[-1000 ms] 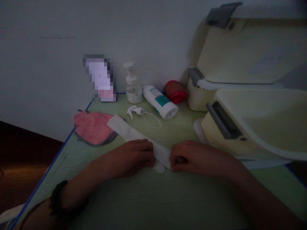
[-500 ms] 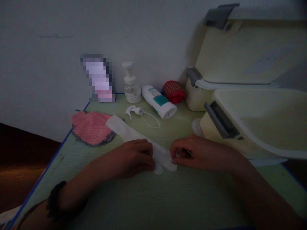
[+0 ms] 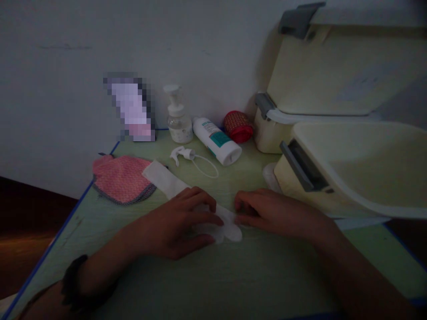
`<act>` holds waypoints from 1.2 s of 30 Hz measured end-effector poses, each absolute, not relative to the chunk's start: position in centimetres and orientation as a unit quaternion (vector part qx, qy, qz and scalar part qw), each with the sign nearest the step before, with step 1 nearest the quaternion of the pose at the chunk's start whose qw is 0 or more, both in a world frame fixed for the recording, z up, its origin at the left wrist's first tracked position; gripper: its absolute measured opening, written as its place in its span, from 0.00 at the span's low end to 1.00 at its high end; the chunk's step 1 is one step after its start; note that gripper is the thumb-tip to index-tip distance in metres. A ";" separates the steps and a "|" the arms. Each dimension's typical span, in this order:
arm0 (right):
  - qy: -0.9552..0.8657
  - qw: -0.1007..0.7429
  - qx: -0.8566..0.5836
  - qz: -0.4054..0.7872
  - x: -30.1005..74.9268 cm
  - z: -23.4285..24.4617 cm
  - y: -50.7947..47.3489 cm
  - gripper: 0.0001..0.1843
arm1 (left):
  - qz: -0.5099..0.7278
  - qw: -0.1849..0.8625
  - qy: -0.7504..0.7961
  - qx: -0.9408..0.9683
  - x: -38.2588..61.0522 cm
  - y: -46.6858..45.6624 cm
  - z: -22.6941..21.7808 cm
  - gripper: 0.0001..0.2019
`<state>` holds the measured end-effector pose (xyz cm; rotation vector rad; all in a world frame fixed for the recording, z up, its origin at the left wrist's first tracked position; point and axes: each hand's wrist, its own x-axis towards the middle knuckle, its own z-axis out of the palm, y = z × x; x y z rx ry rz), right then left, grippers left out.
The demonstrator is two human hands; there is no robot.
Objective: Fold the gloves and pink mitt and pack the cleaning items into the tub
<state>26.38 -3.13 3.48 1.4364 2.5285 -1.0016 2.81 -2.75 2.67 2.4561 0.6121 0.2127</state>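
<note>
A pair of thin white socks [image 3: 168,178] lies flat on the table, running diagonally from the pink cloth to between my hands. Two rounded toe ends show at the near end, one overlapping the other. My left hand [image 3: 178,222] rests over the socks with fingers spread, covering their middle part. At the right edge near the toes, my right hand [image 3: 271,211] has its fingers curled in, thumb and forefinger pinched at the fabric. The pink checked cloth [image 3: 123,178] touches the socks' far end.
Behind the socks are a white spray nozzle [image 3: 185,154] with a tube, a clear pump bottle [image 3: 180,129], a white bottle [image 3: 218,141] on its side and a red roll [image 3: 238,126]. A phone-like blurred object [image 3: 131,109] leans on the wall. Cream bins [image 3: 333,202] fill the right.
The fingers of my left hand have opened and spread over the socks. The toe ends lie closer together. My right hand stays at the socks' edge. The view has shifted slightly.
</note>
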 end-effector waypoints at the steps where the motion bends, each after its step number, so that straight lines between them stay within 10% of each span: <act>1: 0.822 0.033 0.468 -0.324 26.3 3.5 -3.1 0.10 | 0.078 0.285 0.221 0.929 2.9 -2.7 2.5 0.13; 36: 0.903 -0.020 0.311 -0.298 24.0 2.6 -4.2 0.09 | 0.032 0.285 0.280 0.916 0.5 -1.4 3.3 0.06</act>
